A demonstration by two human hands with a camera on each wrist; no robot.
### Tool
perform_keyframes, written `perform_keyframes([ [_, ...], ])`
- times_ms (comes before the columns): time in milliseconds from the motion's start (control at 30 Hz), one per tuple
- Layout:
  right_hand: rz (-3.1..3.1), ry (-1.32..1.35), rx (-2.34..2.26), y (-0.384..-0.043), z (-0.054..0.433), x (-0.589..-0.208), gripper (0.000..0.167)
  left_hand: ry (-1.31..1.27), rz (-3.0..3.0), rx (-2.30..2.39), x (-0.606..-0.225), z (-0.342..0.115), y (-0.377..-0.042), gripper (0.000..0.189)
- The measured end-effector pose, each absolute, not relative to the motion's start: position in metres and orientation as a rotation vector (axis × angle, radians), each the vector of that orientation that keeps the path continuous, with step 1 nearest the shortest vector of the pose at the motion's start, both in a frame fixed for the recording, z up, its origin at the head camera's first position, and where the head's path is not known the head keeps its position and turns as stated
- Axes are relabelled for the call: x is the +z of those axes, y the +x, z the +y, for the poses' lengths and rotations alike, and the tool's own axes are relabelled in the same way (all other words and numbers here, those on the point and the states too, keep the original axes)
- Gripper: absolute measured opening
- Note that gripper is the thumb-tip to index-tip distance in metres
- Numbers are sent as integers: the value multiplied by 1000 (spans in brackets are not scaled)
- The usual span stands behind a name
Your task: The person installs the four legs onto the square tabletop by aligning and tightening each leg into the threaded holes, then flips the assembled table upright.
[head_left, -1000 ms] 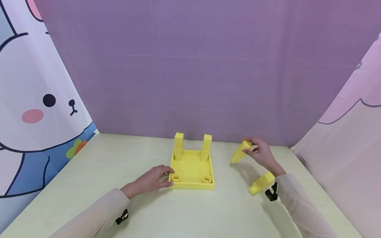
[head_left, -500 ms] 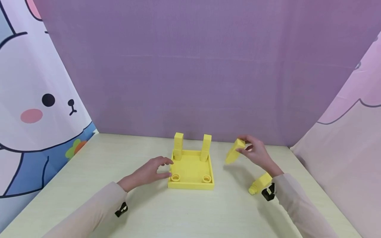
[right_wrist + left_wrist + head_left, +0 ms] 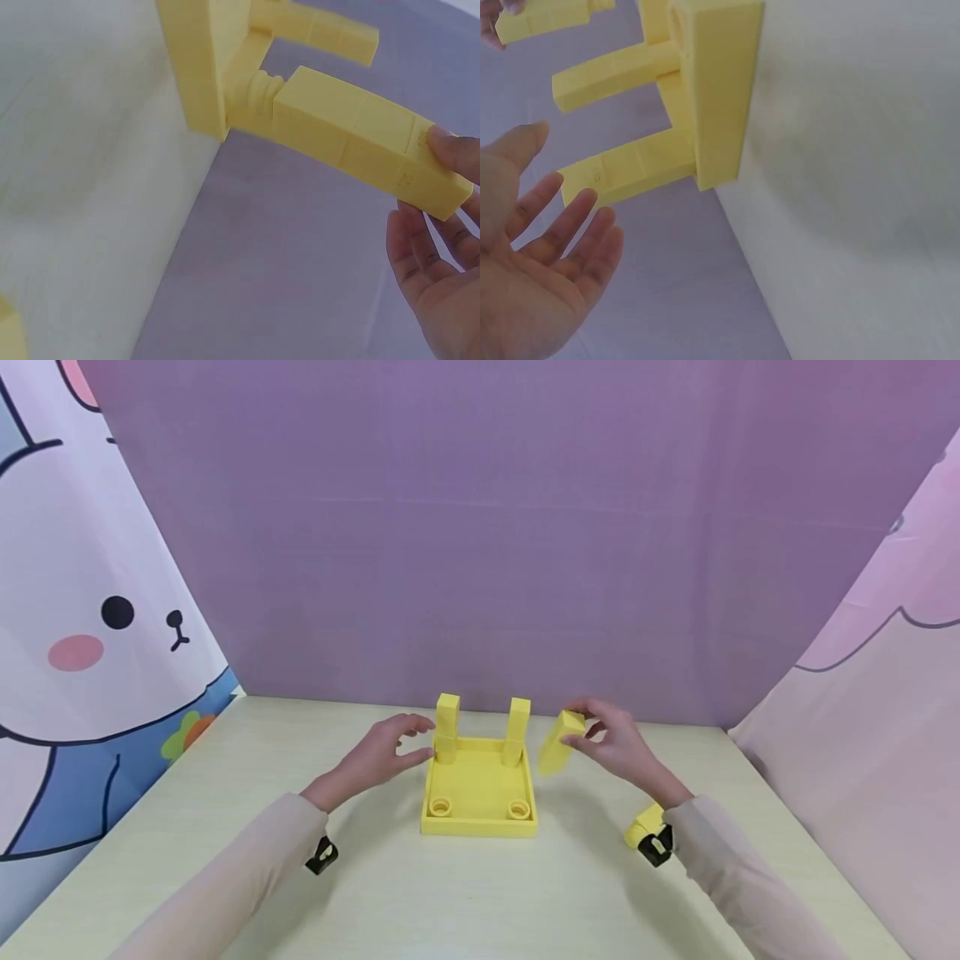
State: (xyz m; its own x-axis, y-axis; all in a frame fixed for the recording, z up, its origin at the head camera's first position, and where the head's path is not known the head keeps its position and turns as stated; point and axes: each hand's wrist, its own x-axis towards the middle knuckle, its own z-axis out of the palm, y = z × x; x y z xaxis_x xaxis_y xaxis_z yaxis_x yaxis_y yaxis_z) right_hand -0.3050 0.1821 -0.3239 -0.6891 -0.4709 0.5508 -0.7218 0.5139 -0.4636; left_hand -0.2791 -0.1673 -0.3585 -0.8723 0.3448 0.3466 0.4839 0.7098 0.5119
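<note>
A shallow yellow tabletop (image 3: 480, 828), like a tray, lies upside down on the table. Two square yellow legs, a left leg (image 3: 447, 718) and a right leg (image 3: 518, 722), stand upright in its far corners; round threaded sockets show in the near ones. My right hand (image 3: 613, 745) pinches the squared end of another yellow leg (image 3: 360, 131), whose threaded end points down toward the tabletop, held tilted right of it. With its fingers spread and slightly bent, my left hand (image 3: 378, 752) is beside the far left leg; whether a fingertip touches it I cannot tell.
One more yellow leg (image 3: 643, 823) lies on the pale table (image 3: 465, 902) under my right wrist, partly hidden by the wrist strap. A purple cloth (image 3: 480, 543) rises behind the table, with printed cloths at both sides.
My right hand has carried its leg leftward, closer to the tabletop, turning it more upright. My left hand has moved from the tabletop's near left corner back to the far left leg.
</note>
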Motion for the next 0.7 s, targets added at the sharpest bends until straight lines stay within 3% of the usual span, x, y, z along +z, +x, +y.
perform_keyframes([
  [700, -2356, 1213, 993, -284, 124, -319, 41, -504, -2590, -1175, -343, -166, -321, 44],
])
